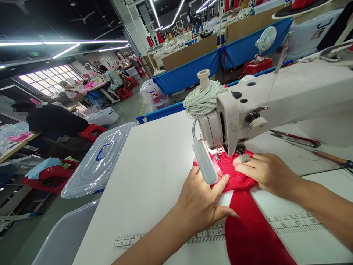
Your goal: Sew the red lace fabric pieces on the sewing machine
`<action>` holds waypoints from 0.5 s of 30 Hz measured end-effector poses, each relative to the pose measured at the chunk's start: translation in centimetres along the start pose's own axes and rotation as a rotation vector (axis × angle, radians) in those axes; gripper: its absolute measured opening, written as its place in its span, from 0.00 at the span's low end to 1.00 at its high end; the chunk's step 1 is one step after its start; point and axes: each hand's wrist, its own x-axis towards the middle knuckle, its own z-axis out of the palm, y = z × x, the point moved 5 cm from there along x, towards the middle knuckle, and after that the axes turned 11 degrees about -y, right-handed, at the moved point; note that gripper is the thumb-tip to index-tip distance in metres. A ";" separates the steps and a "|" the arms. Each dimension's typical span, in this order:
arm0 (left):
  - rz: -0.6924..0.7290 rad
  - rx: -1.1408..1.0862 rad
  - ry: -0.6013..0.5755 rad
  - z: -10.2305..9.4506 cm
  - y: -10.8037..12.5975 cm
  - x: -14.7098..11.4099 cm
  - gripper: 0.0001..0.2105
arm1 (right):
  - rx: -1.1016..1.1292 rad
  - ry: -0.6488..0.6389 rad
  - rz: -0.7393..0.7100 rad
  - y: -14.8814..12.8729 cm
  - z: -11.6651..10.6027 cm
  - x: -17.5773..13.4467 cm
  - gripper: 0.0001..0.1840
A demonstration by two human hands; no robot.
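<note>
A piece of red lace fabric point(234, 178) lies under the presser foot point(218, 154) of a white sewing machine point(292, 94). Its smooth red tail point(249, 230) hangs toward me across the table's printed ruler. My left hand point(202, 195) rests flat on the fabric's left side, fingers spread and thumb stretched out; a grey lamp point(205, 162) hides part of its fingers. On the right side, my right hand point(266, 173) grips the bunched lace with bent fingers close to the needle area; its thumb is hidden.
Thread snips point(299, 140) and a wooden-handled tool point(331, 157) lie right of the machine head. Pale cord point(205, 97) is coiled on top of it. A clear lidded bin point(99, 158) stands left of the white table point(146, 165). Other people sit at work farther back.
</note>
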 end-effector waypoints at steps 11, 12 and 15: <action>0.004 -0.032 -0.032 0.4 0.0 -0.1 0.39 | -0.018 -0.008 0.016 0.1 0.2 -0.1 0.16; 0.006 -0.031 -0.041 0.5 -0.1 -0.1 0.39 | -0.020 -0.003 0.025 0.1 0.3 -0.2 0.17; 0.002 -0.016 -0.053 0.8 -0.2 0.0 0.38 | -0.022 -0.002 0.027 0.2 0.6 -0.2 0.17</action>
